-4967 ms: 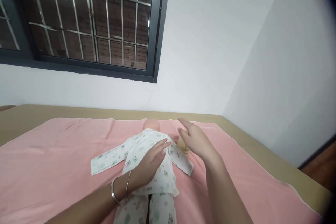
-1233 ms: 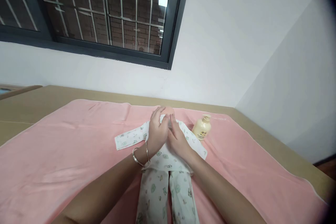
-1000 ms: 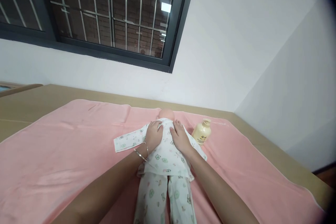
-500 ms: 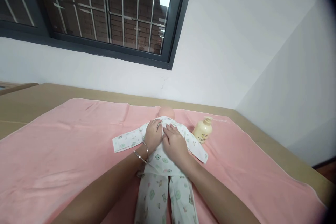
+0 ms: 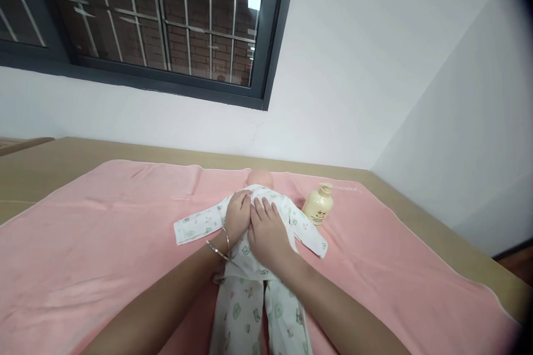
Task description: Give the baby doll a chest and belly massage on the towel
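In the head view, we have both bare hands on a bald, pale-pink doll (image 5: 260, 178) that lies on a pink, white-edged cloth blanket (image 5: 116, 249), its head away from us. Our left hand (image 5: 238, 215) rests on the chest part of the doll's white long-sleeved cloth top (image 5: 245, 266), fingers close together and extended, not wrapped around anything. Our right hand (image 5: 268, 230) lies palm down just beside it, fingers a little spread; the two hands meet at their inner edges. We wear slim silver-coloured metal bangles (image 5: 216, 250) on the left wrist. The doll's sleeves stretch out to both sides, and its white printed cloth trousers (image 5: 239, 310) run toward us. Near the right-hand sleeve, we see a pale-yellow pump bottle (image 5: 318, 208) with dark print, standing on the blanket. Beneath is a tan table (image 5: 41, 163), against a white wall (image 5: 333, 94) with a dark-framed, barred glass window (image 5: 162, 28).
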A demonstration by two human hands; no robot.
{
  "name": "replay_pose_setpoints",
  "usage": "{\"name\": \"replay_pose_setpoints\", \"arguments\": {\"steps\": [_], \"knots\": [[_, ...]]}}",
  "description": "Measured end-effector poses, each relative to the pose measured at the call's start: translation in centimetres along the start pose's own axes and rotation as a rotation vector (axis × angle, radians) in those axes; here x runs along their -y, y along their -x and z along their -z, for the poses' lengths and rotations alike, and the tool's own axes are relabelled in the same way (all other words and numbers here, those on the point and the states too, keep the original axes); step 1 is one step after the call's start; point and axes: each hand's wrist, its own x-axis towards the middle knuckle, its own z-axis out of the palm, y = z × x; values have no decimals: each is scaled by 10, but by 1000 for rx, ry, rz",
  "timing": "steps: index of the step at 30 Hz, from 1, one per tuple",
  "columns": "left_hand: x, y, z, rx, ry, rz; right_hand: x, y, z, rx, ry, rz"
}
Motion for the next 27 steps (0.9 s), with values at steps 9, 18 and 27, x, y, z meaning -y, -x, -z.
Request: {"name": "replay_pose_setpoints", "arguments": {"steps": [9,18,27], "knots": [[-1,1,0,4,-21,-12,-44,-29,6,77,-172,-135],[-3,3,0,10,-27,7,-17,-12,5,-8,-43,-9],[-7,2,0,0,-70,37,-41,-14,1,-81,-175,-221]]}}
